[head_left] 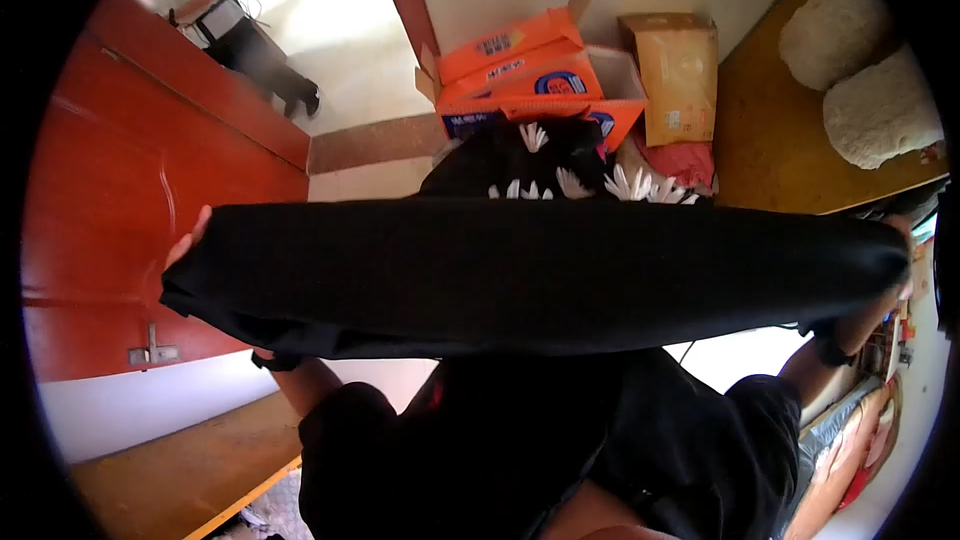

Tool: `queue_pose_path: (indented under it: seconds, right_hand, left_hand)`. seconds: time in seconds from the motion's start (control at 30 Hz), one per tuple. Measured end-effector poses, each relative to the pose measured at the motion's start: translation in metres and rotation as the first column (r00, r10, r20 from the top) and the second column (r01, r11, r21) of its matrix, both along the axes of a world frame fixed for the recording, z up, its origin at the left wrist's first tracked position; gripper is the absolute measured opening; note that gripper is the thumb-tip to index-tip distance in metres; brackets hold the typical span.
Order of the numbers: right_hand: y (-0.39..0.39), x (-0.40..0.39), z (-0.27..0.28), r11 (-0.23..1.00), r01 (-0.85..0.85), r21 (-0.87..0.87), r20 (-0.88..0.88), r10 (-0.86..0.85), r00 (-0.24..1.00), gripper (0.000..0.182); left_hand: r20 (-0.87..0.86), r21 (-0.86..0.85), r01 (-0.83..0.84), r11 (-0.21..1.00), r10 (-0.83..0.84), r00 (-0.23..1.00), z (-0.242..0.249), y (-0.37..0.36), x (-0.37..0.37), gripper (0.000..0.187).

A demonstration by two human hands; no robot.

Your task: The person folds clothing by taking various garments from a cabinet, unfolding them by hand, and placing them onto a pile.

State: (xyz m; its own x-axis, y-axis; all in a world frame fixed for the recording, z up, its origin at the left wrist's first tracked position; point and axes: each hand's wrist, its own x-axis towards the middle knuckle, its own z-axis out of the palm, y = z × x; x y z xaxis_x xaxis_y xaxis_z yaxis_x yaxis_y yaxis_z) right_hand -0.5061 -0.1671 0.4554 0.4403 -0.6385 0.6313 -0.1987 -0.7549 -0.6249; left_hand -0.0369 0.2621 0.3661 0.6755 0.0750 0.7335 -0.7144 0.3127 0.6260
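Presently held cloth: one long black cloth (540,275) is stretched from side to side in front of the chest, lifted in the air between both hands.
Left end: it is gripped by the left hand (186,240). Some fingers are seen close together at the outer edge; the thumb is covered, so the exact pinch cannot be told.
Right end: it is gripped by the right hand (904,230), which is mostly covered by the cloth. Whether its fingers are spread or pressed together cannot be told.
Slipping risk: an end could be lost, if one side is pulled harder than the other.
Fold risk: near the left end, the lower edge looks loose and layered; an uneven crease could be caused by this slack.
Catching risk: the lower edge lies near the wristbands (832,345), and a snag could be made there.
Arms: both are held wide apart, with the forearms raised outward and the hands at nearly equal height.
Beyond the cloth: an orange box (540,80) and a brown box (675,80) are placed side by side, near a wooden table (760,140).
Doorway: another person (240,30) is seen, well apart.
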Motion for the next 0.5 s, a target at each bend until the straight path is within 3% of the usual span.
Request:
queue_pose_path:
  seconds: [0.07, 0.1, 0.13, 0.23, 0.3, 0.37, 0.47, 0.5]
  right_hand:
    - [0.0, 0.014, -0.037, 0.979, 0.154, 0.136, 0.039, -0.161, 0.986, 0.034]
    - [0.0, 0.023, -0.052, 0.996, 0.081, 0.027, 0.0, -0.082, 0.997, 0.033]
    - [-0.002, 0.026, -0.065, 0.997, 0.05, 0.052, -0.059, -0.047, 0.997, 0.031]
    - [-0.013, 0.028, -0.086, 0.962, -0.005, 0.275, -0.193, 0.06, 0.979, 0.025]
    - [-0.011, 0.04, -0.076, 0.932, 0.091, 0.351, -0.198, -0.021, 0.98, 0.024]
    - [-0.033, 0.048, -0.077, 0.904, -0.071, 0.422, -0.003, 0.08, 0.997, 0.026]
    - [-0.022, 0.069, -0.064, 0.861, 0.086, 0.502, -0.021, -0.087, 0.996, 0.026]
    - [-0.027, 0.072, -0.067, 0.922, 0.111, 0.37, -0.11, -0.074, 0.991, 0.024]
  left_hand:
    - [-0.067, -0.028, 0.134, 0.991, -0.135, 0.989, -0.017, -0.003, -0.016, 0.032]
    - [-0.114, -0.024, 0.232, 0.972, -0.233, 0.966, -0.031, -0.005, -0.017, 0.032]
    - [-0.14, 0.186, 0.066, 0.98, -0.04, 0.989, -0.053, 0.006, -0.002, 0.028]
    - [-0.28, 0.41, -0.045, 0.911, 0.173, 0.944, -0.044, -0.001, -0.009, 0.027]
    - [-0.283, 0.403, -0.038, 0.914, 0.164, 0.945, -0.04, 0.005, 0.002, 0.028]
    - [-0.271, 0.397, -0.033, 0.917, 0.152, 0.951, -0.034, 0.004, 0.012, 0.029]
    - [-0.245, 0.42, -0.128, 0.898, 0.248, 0.937, -0.028, -0.001, 0.015, 0.036]
    - [-0.277, 0.395, -0.097, 0.913, 0.22, 0.935, -0.03, -0.004, 0.019, 0.036]
